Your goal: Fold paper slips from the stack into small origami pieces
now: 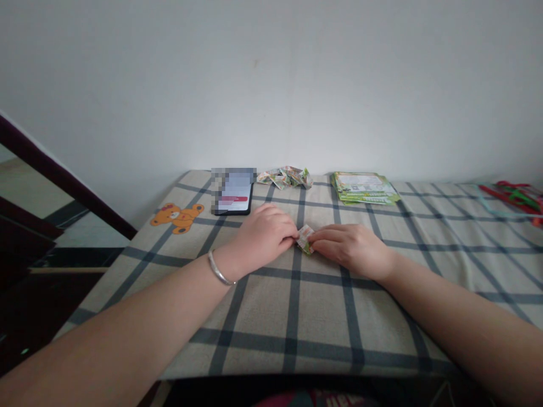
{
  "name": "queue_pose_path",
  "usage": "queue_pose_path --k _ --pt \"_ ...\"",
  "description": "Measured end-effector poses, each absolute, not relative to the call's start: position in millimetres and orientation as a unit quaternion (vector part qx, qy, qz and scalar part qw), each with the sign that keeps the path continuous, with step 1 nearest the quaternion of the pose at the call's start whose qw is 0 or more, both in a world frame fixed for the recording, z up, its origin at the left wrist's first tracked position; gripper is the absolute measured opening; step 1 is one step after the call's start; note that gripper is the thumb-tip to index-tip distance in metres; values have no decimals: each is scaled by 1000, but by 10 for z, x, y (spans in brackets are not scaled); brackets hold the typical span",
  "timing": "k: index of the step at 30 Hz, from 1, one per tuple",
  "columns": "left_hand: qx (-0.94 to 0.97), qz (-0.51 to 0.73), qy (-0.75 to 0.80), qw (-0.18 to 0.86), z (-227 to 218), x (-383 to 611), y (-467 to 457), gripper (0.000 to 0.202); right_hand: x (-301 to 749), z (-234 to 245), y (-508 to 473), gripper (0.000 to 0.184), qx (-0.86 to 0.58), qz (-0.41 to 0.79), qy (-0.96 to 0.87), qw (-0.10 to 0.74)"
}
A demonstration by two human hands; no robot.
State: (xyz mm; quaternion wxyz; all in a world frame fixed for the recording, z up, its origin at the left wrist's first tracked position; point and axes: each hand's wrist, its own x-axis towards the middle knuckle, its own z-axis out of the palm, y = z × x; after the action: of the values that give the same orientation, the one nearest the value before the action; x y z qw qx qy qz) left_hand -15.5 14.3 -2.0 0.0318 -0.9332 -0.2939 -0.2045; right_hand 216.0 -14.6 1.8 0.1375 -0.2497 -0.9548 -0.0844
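Observation:
A small folded piece of printed paper (306, 238), whitish with green and orange, lies at the middle of the checked tablecloth between my hands. My left hand (269, 233), with a silver bangle at the wrist, pinches its left side. From the right, my right hand (350, 247) has its fingers closed on the other edge. Both hands rest low on the cloth. Several folded paper pieces (285, 177) in the same sort of print sit just beyond, near the wall. The fingertips hide part of the paper being held.
A phone (235, 192) with a lit screen lies at the back left, beside an orange bear cutout (176, 217). A stack of green printed sheets (363, 187) is at the back right. Red and green items (517, 195) lie at the far right. The wall (288, 85) bounds the tablecloth (322, 305).

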Motion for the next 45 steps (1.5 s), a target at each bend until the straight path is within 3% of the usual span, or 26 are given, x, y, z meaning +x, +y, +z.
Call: queue_pose_path --k 12,28,45 --pt "-942 -178 -275 74 -1 -151 115 9 2162 82 -153 22 -221 -67 -968 101" --pt "-946 -149 -263 117 -26 -134 83 16 2152 109 -213 26 -220 -66 -966 118" --pt "-956 -114 -256 89 83 -175 41 14 2174 76 -235 23 -293 -38 -949 111"
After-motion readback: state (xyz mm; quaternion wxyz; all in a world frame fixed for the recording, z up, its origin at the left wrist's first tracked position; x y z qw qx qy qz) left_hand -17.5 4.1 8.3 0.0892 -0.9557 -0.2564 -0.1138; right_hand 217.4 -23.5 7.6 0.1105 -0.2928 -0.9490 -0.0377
